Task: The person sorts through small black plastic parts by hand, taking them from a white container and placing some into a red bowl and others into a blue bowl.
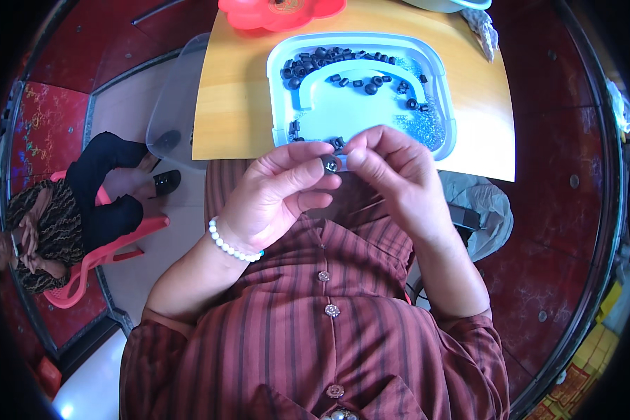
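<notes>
The left hand (280, 180) pinches a glossy black rounded part (331, 164) near the light-blue plastic tray (353, 113); whether the right hand (399, 173) grips anything, I cannot tell; a loosened thumb could drop the part onto the striped garment (280, 329)

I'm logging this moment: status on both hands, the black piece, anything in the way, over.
Left hand pinching small black piece. Right hand close beside it, any grip unclear. Light-blue tray ahead; nothing seen obstructing.

Pink plas. chair (138, 232), lt. floor (189, 241).
</notes>
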{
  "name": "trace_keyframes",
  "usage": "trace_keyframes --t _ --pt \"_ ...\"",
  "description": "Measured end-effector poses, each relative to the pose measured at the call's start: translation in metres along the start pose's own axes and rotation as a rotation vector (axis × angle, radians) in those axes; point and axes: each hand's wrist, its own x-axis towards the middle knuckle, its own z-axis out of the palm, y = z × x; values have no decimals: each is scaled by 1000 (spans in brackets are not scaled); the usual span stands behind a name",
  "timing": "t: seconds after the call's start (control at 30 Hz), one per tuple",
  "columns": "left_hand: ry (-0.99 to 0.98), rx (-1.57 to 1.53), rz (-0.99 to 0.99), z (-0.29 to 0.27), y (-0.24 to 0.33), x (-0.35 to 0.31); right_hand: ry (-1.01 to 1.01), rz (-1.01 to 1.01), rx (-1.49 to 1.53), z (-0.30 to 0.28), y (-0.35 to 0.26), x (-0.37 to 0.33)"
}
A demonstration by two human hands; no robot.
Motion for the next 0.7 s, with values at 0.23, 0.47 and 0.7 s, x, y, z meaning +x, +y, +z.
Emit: trace_keyframes --t 0.23,0.47,0.7 --pt "-41 -232 -18 -16 9 2 212 -471 -1220 -29 3 72" --pt "-23 -242 -17 -17 14 0 223 -497 -1639 -25 17 98" --pt "-12 -253 -11 -17 14 -1 126 -601 -1326 -18 13 75"
